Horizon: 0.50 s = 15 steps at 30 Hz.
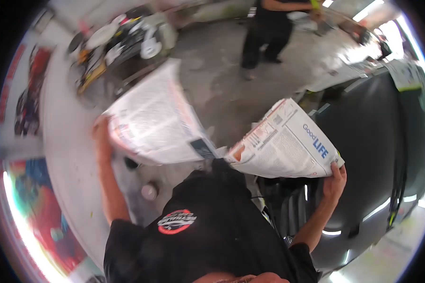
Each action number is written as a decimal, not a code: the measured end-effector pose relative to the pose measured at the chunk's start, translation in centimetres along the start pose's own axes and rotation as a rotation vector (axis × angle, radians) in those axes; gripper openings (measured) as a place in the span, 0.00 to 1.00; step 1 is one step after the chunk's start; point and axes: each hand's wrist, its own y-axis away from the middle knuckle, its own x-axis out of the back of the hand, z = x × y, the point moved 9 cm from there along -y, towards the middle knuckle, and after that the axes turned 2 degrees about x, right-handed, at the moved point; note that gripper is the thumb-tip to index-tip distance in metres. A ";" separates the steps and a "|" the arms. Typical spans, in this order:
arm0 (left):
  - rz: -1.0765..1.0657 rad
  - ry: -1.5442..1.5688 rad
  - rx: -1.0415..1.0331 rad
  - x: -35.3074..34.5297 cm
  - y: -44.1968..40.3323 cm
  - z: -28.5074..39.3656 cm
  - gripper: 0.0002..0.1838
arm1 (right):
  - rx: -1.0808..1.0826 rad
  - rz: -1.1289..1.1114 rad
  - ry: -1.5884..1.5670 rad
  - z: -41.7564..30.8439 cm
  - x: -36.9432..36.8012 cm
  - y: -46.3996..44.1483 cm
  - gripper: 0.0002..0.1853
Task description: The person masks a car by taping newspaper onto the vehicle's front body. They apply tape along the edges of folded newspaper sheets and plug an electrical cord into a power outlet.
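Fingers of left hand [100, 129] and right hand [335, 183] pinch a wide white printed newspaper [151, 115] by opposite edges — long axis nine-to-four o'clock between them.

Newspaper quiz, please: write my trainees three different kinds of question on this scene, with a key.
1. Which blue words show on the newspaper near the right hand?
A) Daily Sport
B) Good Life
C) Home News
2. True or false: the left hand is off the newspaper.
3. Fill the blank: the round logo on the black shirt has a ____ border.

Key: 1 B; 2 false; 3 red.
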 end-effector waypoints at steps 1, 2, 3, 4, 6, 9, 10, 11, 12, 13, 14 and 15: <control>0.168 -0.633 -0.337 0.1 -0.1 -1.2 0.32 | 0.061 0.060 -0.023 -1.0 2.3 -1.0 0.21; 0.226 -0.607 -0.317 0.0 -1.6 -2.5 0.31 | 0.061 0.184 -0.016 -1.6 5.3 -2.3 0.21; 0.230 -0.353 -0.190 0.6 -2.9 -3.5 0.30 | 0.127 0.280 -0.028 -2.7 8.0 -3.6 0.20; 0.250 0.039 0.020 0.8 -4.3 -5.4 0.30 | 0.192 0.334 -0.082 -4.0 10.6 -4.7 0.20; 0.346 0.472 0.272 0.4 -4.6 -5.7 0.30 | 0.248 0.519 -0.082 -6.9 17.0 -7.0 0.18; 0.285 0.621 0.394 -3.5 -5.8 -0.3 0.31 | 0.325 0.790 -0.034 -12.2 27.3 -10.2 0.17; 0.248 0.714 0.482 -4.5 -5.5 1.8 0.31 | 0.364 0.860 0.016 -13.9 30.9 -11.3 0.17; 0.216 0.721 0.514 -5.4 -5.5 4.4 0.28 | 0.431 0.933 0.046 -15.4 33.0 -11.5 0.17; 0.162 0.738 0.457 -6.6 -6.4 4.9 0.26 | 0.452 1.061 0.071 -16.9 35.2 -11.4 0.18; 0.101 0.758 0.397 -8.1 -7.3 4.5 0.24 | 0.486 1.117 0.118 -18.2 37.7 -11.5 0.19; 0.041 0.777 0.336 -9.7 -8.2 4.4 0.23 | 0.519 1.173 0.166 -19.4 40.4 -11.5 0.20; 0.026 0.746 0.333 -10.8 -8.9 4.2 0.20 | 0.445 1.273 0.146 -20.1 43.6 -10.9 0.21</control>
